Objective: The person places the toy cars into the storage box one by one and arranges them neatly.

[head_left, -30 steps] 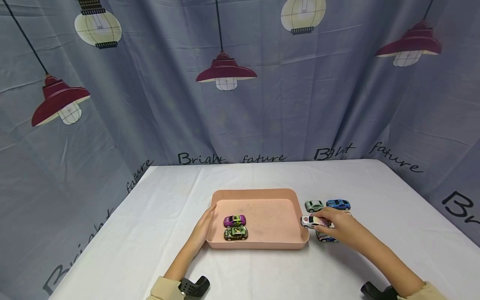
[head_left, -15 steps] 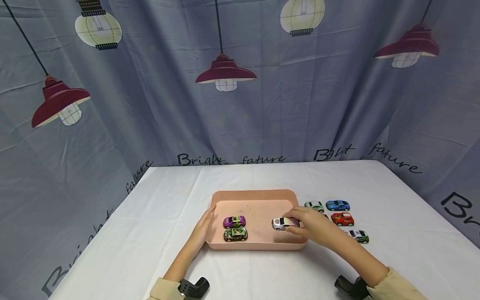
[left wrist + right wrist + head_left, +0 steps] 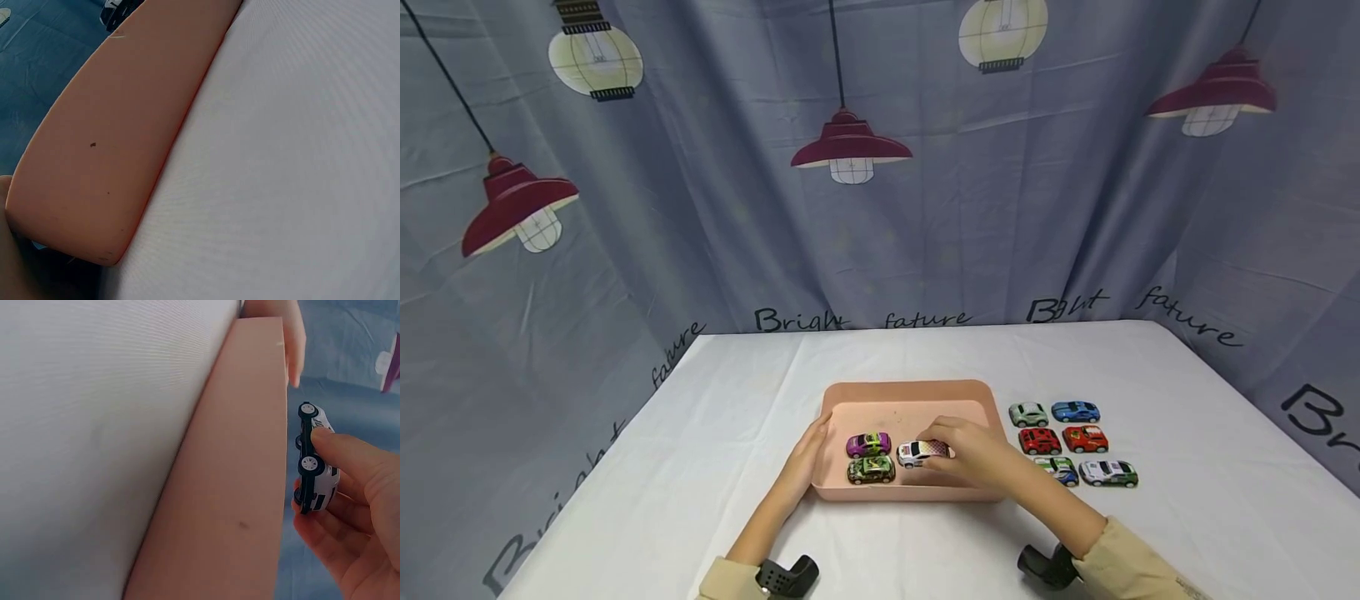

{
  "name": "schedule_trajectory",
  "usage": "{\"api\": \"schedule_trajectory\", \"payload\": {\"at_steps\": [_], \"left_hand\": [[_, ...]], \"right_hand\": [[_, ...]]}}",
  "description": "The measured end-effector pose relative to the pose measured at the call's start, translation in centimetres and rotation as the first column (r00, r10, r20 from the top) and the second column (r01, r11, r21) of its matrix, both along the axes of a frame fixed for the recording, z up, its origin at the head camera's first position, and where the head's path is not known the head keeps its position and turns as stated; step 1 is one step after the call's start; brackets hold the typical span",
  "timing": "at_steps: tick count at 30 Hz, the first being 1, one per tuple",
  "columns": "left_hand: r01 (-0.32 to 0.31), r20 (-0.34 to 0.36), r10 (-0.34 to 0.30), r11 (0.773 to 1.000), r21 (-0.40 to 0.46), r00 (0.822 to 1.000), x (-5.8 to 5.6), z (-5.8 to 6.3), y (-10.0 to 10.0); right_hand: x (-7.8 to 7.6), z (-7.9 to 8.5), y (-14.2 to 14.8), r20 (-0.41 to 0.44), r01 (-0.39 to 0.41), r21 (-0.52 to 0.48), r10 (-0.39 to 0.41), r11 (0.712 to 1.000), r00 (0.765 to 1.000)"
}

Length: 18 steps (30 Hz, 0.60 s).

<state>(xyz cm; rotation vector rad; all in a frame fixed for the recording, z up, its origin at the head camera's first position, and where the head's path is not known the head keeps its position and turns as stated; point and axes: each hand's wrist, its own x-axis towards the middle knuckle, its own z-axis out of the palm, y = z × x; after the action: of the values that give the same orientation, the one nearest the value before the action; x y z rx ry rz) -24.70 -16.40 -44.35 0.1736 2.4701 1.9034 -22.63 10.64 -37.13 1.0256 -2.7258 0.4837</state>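
My right hand [image 3: 961, 450] pinches the white toy car [image 3: 917, 453] between thumb and fingers, clear of the pink tray [image 3: 910, 389] beneath. Just left of that hand, in the tray: camouflage-green toy car [image 3: 871, 469], purple toy car [image 3: 868, 444] behind it. Off to its right: six more toy cars [image 3: 1076, 412] on the white tablecloth [image 3: 662, 517]. Well left: my left hand [image 3: 807, 456], fingers extended along the tray wall. Judged step: carry-in. Next move calls for lowering beside the pair, then release.
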Motion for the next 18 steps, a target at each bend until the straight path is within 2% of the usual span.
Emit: {"api": "schedule_trajectory", "payload": {"at_steps": [7, 13, 18], "left_hand": [[0.006, 0.001, -0.006, 1.000, -0.003, 1.000, 0.0, 0.0, -0.1], [-0.006, -0.002, 0.006, 1.000, 0.003, 1.000, 0.0, 0.0, 0.0], [-0.010, -0.003, 0.010, 1.000, -0.002, 1.000, -0.1, 0.0, 0.1]], "right_hand": [[-1.3, 0.2, -1.1, -0.020, 0.024, -0.027, -0.024, 0.999, 0.999], [-2.7, 0.8, -3.0, 0.053, 0.098, -0.068, -0.095, 0.993, 0.994], [-4.0, 0.7, -4.7, 0.091, 0.132, -0.063, -0.126, 0.989, 0.988]]}}
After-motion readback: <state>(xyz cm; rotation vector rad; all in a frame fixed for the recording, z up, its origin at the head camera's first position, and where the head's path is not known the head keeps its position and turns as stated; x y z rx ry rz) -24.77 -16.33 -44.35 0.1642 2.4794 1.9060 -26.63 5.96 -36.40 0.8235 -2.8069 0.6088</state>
